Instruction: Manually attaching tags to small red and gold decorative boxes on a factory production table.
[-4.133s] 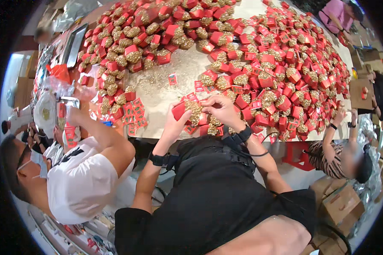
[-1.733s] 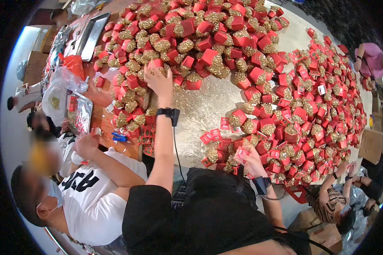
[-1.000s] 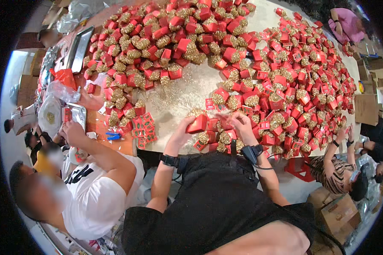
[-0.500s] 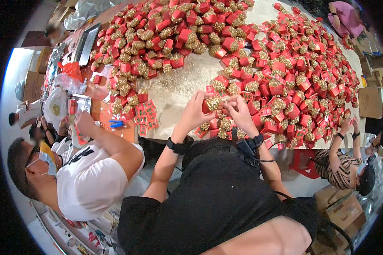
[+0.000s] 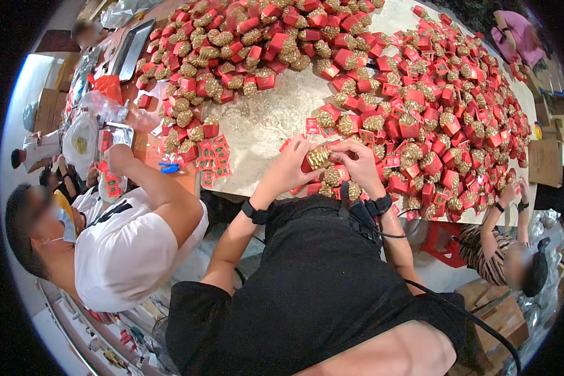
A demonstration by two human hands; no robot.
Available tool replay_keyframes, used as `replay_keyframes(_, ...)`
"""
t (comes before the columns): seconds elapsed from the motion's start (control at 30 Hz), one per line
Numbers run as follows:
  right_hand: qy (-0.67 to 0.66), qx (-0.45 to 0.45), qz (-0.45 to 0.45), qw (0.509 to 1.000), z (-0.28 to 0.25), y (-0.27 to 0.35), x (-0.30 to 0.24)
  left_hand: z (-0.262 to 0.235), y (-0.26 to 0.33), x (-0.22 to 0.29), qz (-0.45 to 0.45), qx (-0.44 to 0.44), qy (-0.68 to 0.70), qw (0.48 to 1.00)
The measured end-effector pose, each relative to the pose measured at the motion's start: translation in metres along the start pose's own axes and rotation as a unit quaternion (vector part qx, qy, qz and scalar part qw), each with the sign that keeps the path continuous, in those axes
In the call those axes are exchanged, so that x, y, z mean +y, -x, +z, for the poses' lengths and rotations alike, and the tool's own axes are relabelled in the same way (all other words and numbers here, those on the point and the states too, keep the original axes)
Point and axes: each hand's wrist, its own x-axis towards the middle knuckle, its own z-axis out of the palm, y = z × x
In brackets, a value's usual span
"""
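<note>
Close to the table's front edge, my left hand (image 5: 292,168) is closed round a small ornament (image 5: 319,158) with a knobbly gold top and a red base. My right hand (image 5: 360,167) has its thumb and fingers bent together against the gold end of that ornament. Whether these fingertips pinch some small part of it cannot be made out. More ornaments of this kind lie just beneath and beside my hands. Beyond my fingers, small flat red cards (image 5: 312,125) rest on the table.
Two large heaps of red and gold ornaments, one at the far left (image 5: 232,50) and one at the right (image 5: 432,119), cover much of the table (image 5: 250,125). Red cards (image 5: 213,156) and a blue clip (image 5: 168,168) lie near a white-shirted co-worker (image 5: 131,250). Another person (image 5: 489,244) works at right.
The ornament has turned slightly in my fingers, and my right hand has closed in over its gold end. At left, the co-worker's arm and head have shifted.
</note>
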Motion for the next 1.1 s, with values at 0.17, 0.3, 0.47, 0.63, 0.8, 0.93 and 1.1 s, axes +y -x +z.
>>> replay_keyframes(0.17,0.044,-0.035,-0.056,0.997,-0.002,0.002,0.002,0.003,0.006,-0.002,0.009,-0.033,-0.010,0.999)
replay_keyframes(0.3,0.097,-0.068,-0.061,0.991,-0.002,0.004,-0.009,0.007,0.012,-0.008,0.036,-0.046,-0.041,0.997)
replay_keyframes(0.47,0.192,-0.106,-0.081,0.972,-0.006,0.003,-0.009,0.007,0.013,-0.005,0.030,-0.100,-0.093,0.990)
replay_keyframes(0.63,0.227,-0.127,-0.082,0.962,-0.004,0.004,-0.001,0.022,0.018,-0.005,0.081,-0.058,-0.129,0.987)
replay_keyframes(0.8,-0.019,-0.049,0.119,0.992,0.002,0.001,0.015,0.045,0.029,-0.017,0.028,0.008,-0.075,0.997)
replay_keyframes(0.93,-0.028,-0.011,0.100,0.994,0.010,0.000,0.020,0.046,0.029,-0.014,0.016,0.071,-0.069,0.995)
replay_keyframes(1.1,-0.096,0.005,0.147,0.984,0.005,0.008,0.035,0.050,0.030,-0.018,0.047,0.074,-0.075,0.993)
